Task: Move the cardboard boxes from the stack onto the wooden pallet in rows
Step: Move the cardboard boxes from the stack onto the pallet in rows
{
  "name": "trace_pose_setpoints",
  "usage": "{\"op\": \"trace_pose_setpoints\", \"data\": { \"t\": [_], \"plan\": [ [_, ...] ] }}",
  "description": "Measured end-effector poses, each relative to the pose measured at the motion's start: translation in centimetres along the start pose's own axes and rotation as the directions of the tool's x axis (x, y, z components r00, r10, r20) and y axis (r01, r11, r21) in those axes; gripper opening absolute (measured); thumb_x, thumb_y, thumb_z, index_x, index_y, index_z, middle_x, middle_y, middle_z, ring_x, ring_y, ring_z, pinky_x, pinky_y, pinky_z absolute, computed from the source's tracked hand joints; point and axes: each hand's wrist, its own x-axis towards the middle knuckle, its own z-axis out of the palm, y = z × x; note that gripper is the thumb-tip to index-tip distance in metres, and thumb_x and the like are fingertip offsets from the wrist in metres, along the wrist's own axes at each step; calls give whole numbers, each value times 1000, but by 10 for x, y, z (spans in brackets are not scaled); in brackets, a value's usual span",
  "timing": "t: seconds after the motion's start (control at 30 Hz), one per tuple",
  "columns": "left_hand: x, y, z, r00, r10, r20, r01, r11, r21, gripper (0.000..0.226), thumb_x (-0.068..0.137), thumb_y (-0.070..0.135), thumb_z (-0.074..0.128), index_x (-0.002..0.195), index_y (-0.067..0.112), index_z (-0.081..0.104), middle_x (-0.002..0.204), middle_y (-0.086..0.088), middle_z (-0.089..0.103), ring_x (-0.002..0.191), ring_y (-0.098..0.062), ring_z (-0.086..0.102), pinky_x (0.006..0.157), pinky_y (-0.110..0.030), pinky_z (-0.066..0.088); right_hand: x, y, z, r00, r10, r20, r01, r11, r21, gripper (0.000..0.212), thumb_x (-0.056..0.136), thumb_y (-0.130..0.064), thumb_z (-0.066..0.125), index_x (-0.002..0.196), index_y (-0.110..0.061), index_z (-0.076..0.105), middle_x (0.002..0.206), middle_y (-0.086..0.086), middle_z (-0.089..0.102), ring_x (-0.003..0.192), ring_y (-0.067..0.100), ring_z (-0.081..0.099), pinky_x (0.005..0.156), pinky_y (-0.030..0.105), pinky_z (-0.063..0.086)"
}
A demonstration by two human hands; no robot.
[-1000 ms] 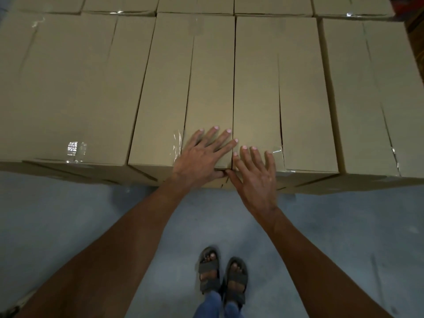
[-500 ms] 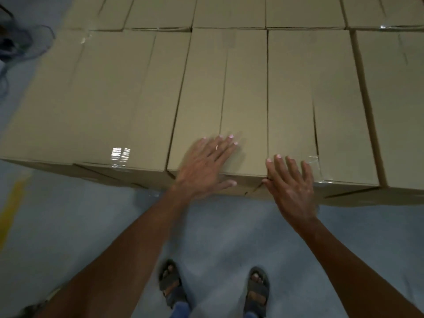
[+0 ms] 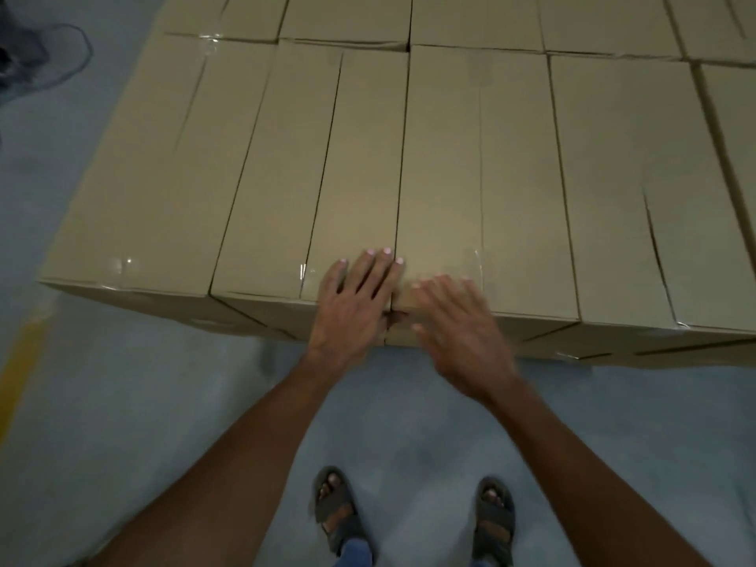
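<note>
Blue-grey floor (image 3: 122, 403) near and left, dim light.

Since half a second back:
- Right hand (image 3: 454, 325) shifted left, from well apart to just beside left hand (image 3: 356, 304), now motion-blurred.
- Left hand edged right on the same box top.
- More of both sandals (image 3: 335, 513) in frame.

Hands:
- Left hand flat, fingers straight and close together, on second box (image 3: 286, 178) at its near right corner. Fingertips at the seam with third box (image 3: 442, 157), thumb down at the near edge by that seam.
- Right hand spread, fingers loose, over third box's near left corner. Contact not readable through blur.
- Nothing gripped by either.

Count:
- Two hands, two sandals.
- Near row of boxes (image 3: 630, 190): five, left to right, the fifth cut by the right frame edge.
- Far row behind, cut by the top edge: at least four.
- Tape (image 3: 304, 274) glinting at three near ends.

Edges and room:
- Near row packed side to side, touching, thin dark seams only.
- Near edge straight across, faces dropping toward floor.
- Left side of first box (image 3: 155, 178) free.
- Open floor along the near side and to the left. Yellow line (image 3: 20, 362) at left, cable (image 3: 69, 55) far left, apart from the boxes.
</note>
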Motion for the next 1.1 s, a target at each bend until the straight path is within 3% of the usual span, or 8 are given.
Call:
{"op": "trace_pose_setpoints", "data": {
  "t": [0.1, 0.27, 0.4, 0.5, 0.7, 0.9, 1.03, 1.1],
  "plan": [
    [1, -4, 0, 1000, 21, -11, -22, 998, -62, 71, 95, 45, 41, 159, 15, 30, 165, -4, 31, 150, -25, 34, 117, -50, 32, 25, -31, 33, 991, 104, -81, -96, 991, 90, 50, 103, -32, 44, 142, -1, 52, 147, 15, 53, 139, 31, 48, 119, 53, 29],
    [3, -8, -2, 999, 45, 4, -44, 992, -115, 67, 92, 33, 42, 157, 14, 35, 164, -4, 34, 148, -24, 36, 116, -47, 33, 21, -38, 48, 979, 136, -154, -139, 990, -6, 56, 104, -37, 45, 144, 2, 50, 149, 16, 50, 141, 30, 45, 118, 53, 30],
    [2, -30, -6, 991, 132, 34, -126, 981, -145, 89, 89, 51, 60, 160, 11, 25, 167, -5, 25, 153, -21, 27, 121, -42, 20, 24, -39, 53, 970, 140, -198, -158, 984, -79, 48, 103, -34, 53, 141, -5, 56, 145, 14, 56, 137, 30, 50, 115, 53, 35],
    [-14, -91, -15, 993, 75, 90, -55, 976, -212, 106, 87, 82, 36, 162, 12, 13, 170, -5, 12, 156, -21, 13, 122, -46, 7, 23, -42, 51, 965, 118, -232, -144, 985, -96, 43, 102, -33, 56, 138, -10, 61, 141, 11, 60, 134, 29, 54, 112, 52, 38],
    [-77, -221, -9, 979, -72, 189, 87, 994, -72, 104, 86, 85, 24, 161, 14, 22, 169, -6, 19, 156, -27, 17, 121, -57, 17, 24, -45, 51, 968, 144, -206, -157, 987, -47, 43, 104, -32, 51, 139, -8, 60, 143, 13, 57, 136, 30, 51, 113, 55, 36],
    [-80, -227, 2, 981, -52, 186, 63, 996, -55, 99, 90, 77, 23, 160, 8, 23, 167, -9, 24, 155, -23, 22, 123, -46, 24, 43, -78, 42, 980, 190, -64, -191, 982, -1, 51, 100, -27, 48, 144, -2, 51, 152, 16, 47, 143, 32, 41, 121, 56, 21],
    [-79, -225, 1, 988, -64, 142, 81, 989, -120, 98, 88, 72, 33, 159, 4, 26, 166, -12, 26, 153, -23, 26, 123, -42, 25, 101, -139, 60, 994, -35, 105, 40, 998, -41, 55, 102, -35, 44, 148, -5, 45, 154, 14, 45, 145, 29, 38, 122, 51, 19],
    [-77, -227, 1, 991, -46, 125, 67, 983, -173, 96, 88, 63, 50, 159, 4, 23, 166, -12, 25, 154, -22, 25, 124, -41, 24, 136, -170, 74, 983, -103, 150, 108, 994, -25, 56, 102, -39, 41, 148, -8, 46, 155, 11, 45, 145, 28, 39, 121, 51, 23]
  ]
}}
